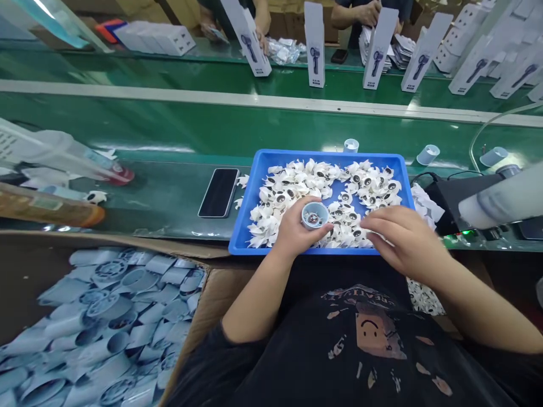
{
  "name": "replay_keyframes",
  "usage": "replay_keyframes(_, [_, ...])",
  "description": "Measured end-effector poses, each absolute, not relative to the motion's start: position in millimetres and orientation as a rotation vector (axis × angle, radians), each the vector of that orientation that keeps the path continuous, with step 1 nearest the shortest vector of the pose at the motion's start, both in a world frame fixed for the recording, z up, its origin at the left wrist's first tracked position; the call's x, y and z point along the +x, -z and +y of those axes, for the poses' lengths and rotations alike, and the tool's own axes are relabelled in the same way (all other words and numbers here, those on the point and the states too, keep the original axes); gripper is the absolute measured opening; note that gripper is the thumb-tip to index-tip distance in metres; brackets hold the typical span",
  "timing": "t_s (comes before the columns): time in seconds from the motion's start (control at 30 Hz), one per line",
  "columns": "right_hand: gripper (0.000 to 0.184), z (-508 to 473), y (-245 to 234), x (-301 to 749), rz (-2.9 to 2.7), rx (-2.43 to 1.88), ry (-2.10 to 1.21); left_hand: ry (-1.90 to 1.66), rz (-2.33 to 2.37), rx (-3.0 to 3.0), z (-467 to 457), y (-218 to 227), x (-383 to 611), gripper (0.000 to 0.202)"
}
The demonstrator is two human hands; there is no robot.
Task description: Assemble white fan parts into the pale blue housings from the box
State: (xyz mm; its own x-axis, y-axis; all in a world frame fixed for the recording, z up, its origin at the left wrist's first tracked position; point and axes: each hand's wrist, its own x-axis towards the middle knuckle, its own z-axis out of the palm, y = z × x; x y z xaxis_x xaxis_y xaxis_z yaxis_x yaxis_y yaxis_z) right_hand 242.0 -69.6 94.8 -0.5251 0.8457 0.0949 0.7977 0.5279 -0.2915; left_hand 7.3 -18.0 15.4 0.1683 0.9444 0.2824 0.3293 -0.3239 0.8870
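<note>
Illumination is moderate and comes mainly from overhead. Specular glare forms pale streaks on the green belt (212,127) and small bright patches along the near edge of the dark tabletop (169,192). The white parts (280,189) in the blue tray (331,252) are brightly and evenly lit. The interior left side of the cardboard box (21,282) lies in deep shadow; the black shirt (297,339) loses most fold detail. Central sharpness is adequate, although fine detail inside the light-blue cup (314,216) is too small to resolve. Wide-angle distortion increases outward: the upright cartons (470,70) lean at upper right, and objects at the left edge appear stretched and soft.
</note>
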Motion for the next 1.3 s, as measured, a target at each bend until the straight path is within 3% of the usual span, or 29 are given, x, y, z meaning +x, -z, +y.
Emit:
replay_keyframes(0.13, [0.030,-26,-77,210,-3.007,-1.485,-0.607,-1.136,1.189,1.765,-21,-19,9,0.052])
replay_keyframes(0.47, [0.037,-11,-87,204,-3.221,-1.551,-0.898,-1.075,1.081,1.764,-24,-21,12,0.050])
replay_keyframes(0.8, [0.026,-16,-83,182,-3.111,-1.957,-0.741,-0.977,1.084,1.762,-22,-20,11,0.049])
replay_keyframes(1.13, [0.021,-29,-72,189,-2.903,-1.919,-0.772,-0.969,1.127,1.724,-18,-13,7,0.049])
replay_keyframes(1.3, [0.019,-33,-62,198,-2.602,-1.874,-0.818,-1.137,1.144,1.668,-15,-5,3,0.047])
